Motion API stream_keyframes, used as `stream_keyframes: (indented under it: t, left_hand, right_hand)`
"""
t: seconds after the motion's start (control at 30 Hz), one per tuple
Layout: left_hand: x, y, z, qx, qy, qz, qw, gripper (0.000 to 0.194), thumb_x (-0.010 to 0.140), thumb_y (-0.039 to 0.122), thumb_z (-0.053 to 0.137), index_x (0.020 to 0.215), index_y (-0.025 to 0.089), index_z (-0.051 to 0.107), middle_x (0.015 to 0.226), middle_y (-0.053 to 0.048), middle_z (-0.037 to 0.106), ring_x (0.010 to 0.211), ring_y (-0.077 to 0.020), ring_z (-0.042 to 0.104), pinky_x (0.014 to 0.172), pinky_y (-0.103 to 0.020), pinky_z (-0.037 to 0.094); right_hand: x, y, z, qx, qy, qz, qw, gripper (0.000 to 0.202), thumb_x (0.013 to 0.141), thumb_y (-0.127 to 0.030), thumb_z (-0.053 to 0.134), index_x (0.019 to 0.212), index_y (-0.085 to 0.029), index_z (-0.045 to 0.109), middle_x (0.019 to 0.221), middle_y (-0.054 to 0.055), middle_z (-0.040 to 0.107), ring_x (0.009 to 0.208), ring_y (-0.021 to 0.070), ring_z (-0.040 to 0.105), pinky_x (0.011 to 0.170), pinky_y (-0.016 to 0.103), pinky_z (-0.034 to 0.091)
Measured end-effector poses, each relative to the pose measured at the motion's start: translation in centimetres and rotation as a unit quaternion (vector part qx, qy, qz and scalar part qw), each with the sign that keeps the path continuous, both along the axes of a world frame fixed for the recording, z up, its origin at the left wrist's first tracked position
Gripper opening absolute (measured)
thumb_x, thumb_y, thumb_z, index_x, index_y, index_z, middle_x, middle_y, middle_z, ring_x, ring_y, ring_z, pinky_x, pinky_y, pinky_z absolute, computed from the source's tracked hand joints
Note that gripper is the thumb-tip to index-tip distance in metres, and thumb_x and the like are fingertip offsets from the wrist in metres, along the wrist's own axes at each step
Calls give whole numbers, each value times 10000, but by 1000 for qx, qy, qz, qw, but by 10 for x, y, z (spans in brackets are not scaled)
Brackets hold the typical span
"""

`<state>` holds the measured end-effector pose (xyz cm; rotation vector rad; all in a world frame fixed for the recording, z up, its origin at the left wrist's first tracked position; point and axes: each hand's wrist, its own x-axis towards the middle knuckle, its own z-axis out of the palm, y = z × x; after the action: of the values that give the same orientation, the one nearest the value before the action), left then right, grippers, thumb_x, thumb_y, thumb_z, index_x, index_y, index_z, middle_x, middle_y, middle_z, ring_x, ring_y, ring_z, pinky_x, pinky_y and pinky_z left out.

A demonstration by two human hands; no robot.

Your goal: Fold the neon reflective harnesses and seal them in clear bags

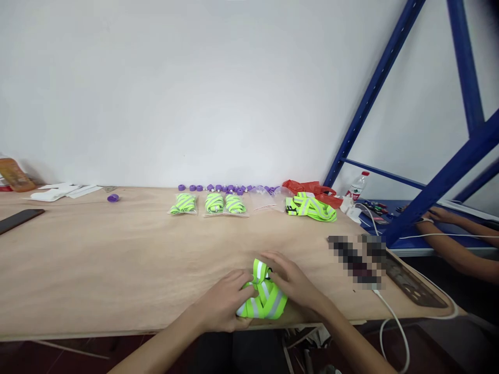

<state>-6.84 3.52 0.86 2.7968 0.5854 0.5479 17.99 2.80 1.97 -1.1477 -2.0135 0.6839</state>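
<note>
At the table's front edge lies a folded bundle of neon yellow-green reflective strap [268,298] with silver stripes. My left hand [226,301] grips its left side, the thumb and fingers closing on the band. From the right, my right hand [296,283] holds the upper part, where a loop of strap stands up and a small dark piece shows; part of its grip is hidden. Farther back are similar straps packed in clear bags, one bag [183,204] on the left and two more [225,204] beside it. A loose reflective strap pile [312,206] lies at the back right.
Purple round pieces [230,188] line the wall, near empty clear bags [267,198] and a red plastic bag [312,187]. A blue metal frame [436,187], a water bottle [357,186] and a cable [397,317] are at right. Another person's arms [456,244] show beyond.
</note>
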Motion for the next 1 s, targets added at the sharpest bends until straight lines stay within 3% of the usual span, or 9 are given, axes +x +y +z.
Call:
stream_keyframes:
  t: [0.2, 0.37, 0.5, 0.6, 0.7, 0.83, 1.0]
  left_hand:
    - [-1, -2, -1, 23, -26, 0, 999, 363, 794, 310, 691, 1126, 210, 583, 1185, -108, 605, 1162, -295, 541, 1002, -411, 453]
    - [2, -3, -3, 40, -42, 30, 998, 319, 804, 335, 688, 1088, 204, 625, 1094, -99, 627, 1062, -277, 578, 933, -396, 494]
    - [8, -2, -1, 41, -47, 53, 997, 245, 795, 316, 686, 1007, 200, 641, 1018, -85, 639, 992, -258, 596, 870, -373, 520]
    - [9, -3, 1, 51, -78, 50, 994, 216, 801, 292, 691, 992, 208, 638, 1018, -68, 663, 1037, -254, 585, 976, -408, 480]
    - [8, -9, 6, 61, -102, 59, 991, 180, 804, 277, 717, 961, 223, 646, 986, -40, 687, 1069, -259, 565, 1079, -473, 391]
    - [7, -17, 12, 15, -71, 88, 993, 237, 839, 267, 717, 1056, 228, 633, 1040, -56, 678, 1057, -263, 552, 964, -430, 471]
    - [6, -23, 14, -37, -39, 104, 993, 508, 845, 260, 730, 1304, 225, 513, 1182, -81, 627, 1069, -266, 530, 911, -405, 510]
  right_hand:
    - [-18, 8, -1, 23, -51, -24, 998, 351, 831, -146, 498, 1019, -231, 783, 1024, 72, 779, 956, 241, 698, 883, 392, 555]
    - [-32, -6, -8, 69, 79, -135, 985, 368, 832, -125, 468, 1031, -206, 767, 980, 58, 790, 844, 202, 730, 744, 291, 587]
    - [-37, -26, -14, 118, 57, -61, 989, 332, 898, -152, 499, 1087, -234, 759, 1065, 70, 785, 982, 216, 735, 927, 367, 569]
    - [-30, -36, -19, 134, 19, -11, 991, 324, 904, -141, 543, 1115, -277, 749, 1152, 75, 763, 1092, 233, 706, 1110, 531, 426]
    - [-18, -38, -21, 112, 6, 31, 993, 359, 886, -107, 546, 1125, -296, 736, 1212, 74, 738, 1226, 252, 629, 1157, 609, 326]
    - [-11, -37, -15, 103, 40, 85, 990, 397, 894, -74, 479, 1126, -284, 724, 1187, 74, 732, 1246, 234, 597, 1128, 536, 397]
    - [-19, -42, -7, 100, 51, 89, 990, 394, 880, -49, 454, 1044, -267, 738, 1090, 81, 681, 1144, 208, 610, 1030, 419, 484]
